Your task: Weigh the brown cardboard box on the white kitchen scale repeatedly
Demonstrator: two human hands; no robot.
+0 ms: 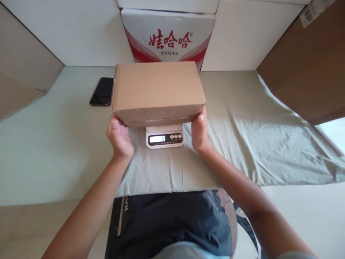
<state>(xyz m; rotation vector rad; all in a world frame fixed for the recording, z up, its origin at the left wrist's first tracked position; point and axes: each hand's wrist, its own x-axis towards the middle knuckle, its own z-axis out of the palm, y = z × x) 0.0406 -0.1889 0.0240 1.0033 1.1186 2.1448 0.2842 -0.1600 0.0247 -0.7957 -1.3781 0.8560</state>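
Observation:
A closed brown cardboard box is held level between my two hands, over a small white digital kitchen scale. The scale's display reads 0, and its platform is mostly hidden under the box. My left hand grips the box's near left corner from below, its fingers partly out of sight beneath. At the near right corner, my right hand supports it the same way, thumb against the side. Whether the box touches the platform is hard to see.
A black smartphone lies left of the box on the pale green cloth. Behind stands a white and red carton with Chinese lettering. Large brown cardboard pieces flank the right side, with another cardboard panel at left.

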